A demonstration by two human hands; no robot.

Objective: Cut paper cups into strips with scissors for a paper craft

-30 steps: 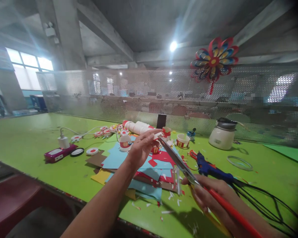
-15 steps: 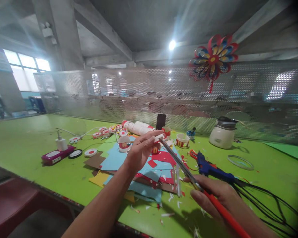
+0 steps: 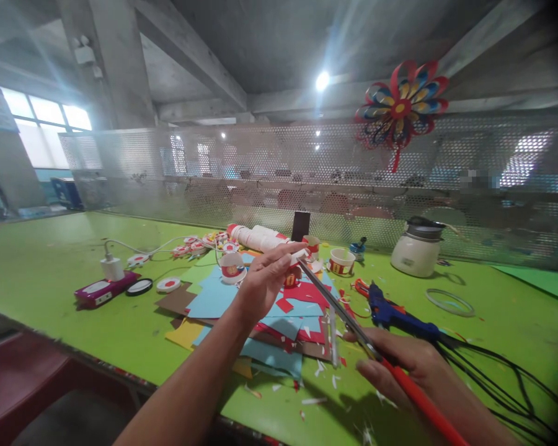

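My left hand (image 3: 264,280) is raised over the green table (image 3: 51,266) and pinches a small white and red paper piece (image 3: 296,255) at its fingertips. My right hand (image 3: 400,367) grips red-handled scissors (image 3: 348,319). The long blades point up and left, and their tips meet the pinched piece. Below both hands lies a pile of coloured paper sheets (image 3: 255,316) in blue, red, brown and yellow, with small scraps scattered around it.
A blue glue gun (image 3: 393,314) with black cables lies right of the pile. Paper cups (image 3: 341,262), a stack of cups (image 3: 260,237), a white kettle (image 3: 418,251), a power strip (image 3: 100,291) and a wire ring (image 3: 449,302) stand further out. A mesh fence with a paper pinwheel (image 3: 400,111) backs the table.
The scissor blades have come together and dropped slightly against the pinched piece. My right hand has shifted a little down. My left hand stays almost still.
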